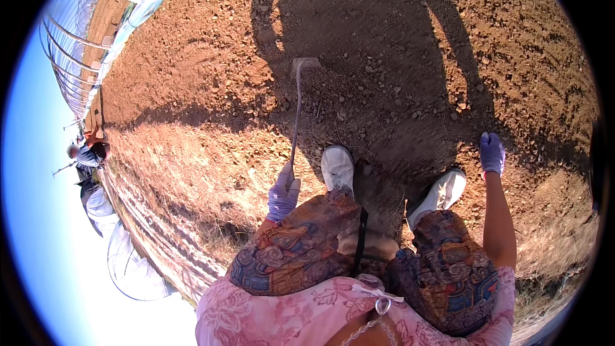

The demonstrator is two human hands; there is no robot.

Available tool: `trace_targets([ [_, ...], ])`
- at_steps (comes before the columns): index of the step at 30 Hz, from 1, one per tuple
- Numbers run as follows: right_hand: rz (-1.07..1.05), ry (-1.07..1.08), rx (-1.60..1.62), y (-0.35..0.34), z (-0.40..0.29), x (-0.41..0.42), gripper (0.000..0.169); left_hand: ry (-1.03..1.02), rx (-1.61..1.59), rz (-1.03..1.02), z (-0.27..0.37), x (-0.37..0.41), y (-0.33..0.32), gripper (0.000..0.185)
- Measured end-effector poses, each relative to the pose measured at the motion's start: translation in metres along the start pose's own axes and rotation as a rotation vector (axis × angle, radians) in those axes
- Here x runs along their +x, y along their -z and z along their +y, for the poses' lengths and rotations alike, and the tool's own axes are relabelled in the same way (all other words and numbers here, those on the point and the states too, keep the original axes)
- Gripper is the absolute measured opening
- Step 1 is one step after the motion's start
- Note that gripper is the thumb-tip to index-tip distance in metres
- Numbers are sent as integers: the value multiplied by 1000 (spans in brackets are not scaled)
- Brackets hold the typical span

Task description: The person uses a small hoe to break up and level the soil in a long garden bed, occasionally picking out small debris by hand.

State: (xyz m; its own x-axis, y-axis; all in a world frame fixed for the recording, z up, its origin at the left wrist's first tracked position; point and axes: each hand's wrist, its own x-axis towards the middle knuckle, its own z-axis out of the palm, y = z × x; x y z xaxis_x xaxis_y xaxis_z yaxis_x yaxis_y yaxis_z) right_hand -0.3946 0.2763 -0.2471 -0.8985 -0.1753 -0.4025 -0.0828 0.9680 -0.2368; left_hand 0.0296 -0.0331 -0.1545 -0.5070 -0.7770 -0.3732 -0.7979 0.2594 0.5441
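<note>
My left hand (283, 195), in a pale purple glove, grips the lower end of a small hoe's thin handle (298, 110). The handle reaches away from me to a flat blade (307, 63), which lies on shaded soil (365, 72). To the right, my right hand (492, 154) wears a matching glove. Its fingers are curled in, just beyond my right shoe, and nothing sticks out of them; the palm is hidden. Two white shoes (338, 169) are planted on the earth between my hands.
Loose, stony soil (206, 57) spreads ahead, with dry grass (206, 173) at the left. Hoop-house frames (72, 33) and plastic sheeting (139, 14) stand at the upper left. A person (91, 151) is low down at the far left, near a white plastic tunnel (132, 259).
</note>
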Motion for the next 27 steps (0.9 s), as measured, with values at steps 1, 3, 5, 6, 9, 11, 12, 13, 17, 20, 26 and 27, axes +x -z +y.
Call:
trace_targets([
  [1, 5, 5, -7, 0, -1, 0, 32, 62, -140, 27, 6, 9, 8, 44],
  [3, 16, 19, -19, -1, -4, -1, 32, 100, -216, 66, -8, 21, 24, 45],
  [5, 17, 24, 23, 0, -7, -2, 33, 151, -241, 132, -55, 4, 31, 46],
  [6, 33, 31, 19, 1, -8, -4, 33, 197, -252, 155, -82, -14, 36, 46],
  [9, -3, 5, -36, 2, -2, -2, 33, 278, -376, 240, -105, -46, 32, 47],
  [11, 27, 22, -38, 1, -3, -2, 32, 266, -488, 297, -82, -41, 25, 49],
  [12, 12, -4, -31, 0, -3, 0, 32, 212, -471, 287, -72, -30, 21, 48],
  [13, 12, 2, -32, 0, -4, 1, 32, 161, -454, 276, -65, -18, 18, 48],
  [17, 9, -5, -23, 2, -10, -4, 33, 15, -68, 48, -12, 25, 16, 44],
  [20, 15, 12, -32, 0, -4, -1, 33, 62, -60, -55, -17, 12, 14, 44],
  [26, -10, -6, -90, 2, 2, 2, 32, 303, -277, 184, -66, -58, 11, 30],
  [27, 3, 10, -81, 1, -1, 2, 32, 305, -345, 220, -76, -55, 13, 30],
])
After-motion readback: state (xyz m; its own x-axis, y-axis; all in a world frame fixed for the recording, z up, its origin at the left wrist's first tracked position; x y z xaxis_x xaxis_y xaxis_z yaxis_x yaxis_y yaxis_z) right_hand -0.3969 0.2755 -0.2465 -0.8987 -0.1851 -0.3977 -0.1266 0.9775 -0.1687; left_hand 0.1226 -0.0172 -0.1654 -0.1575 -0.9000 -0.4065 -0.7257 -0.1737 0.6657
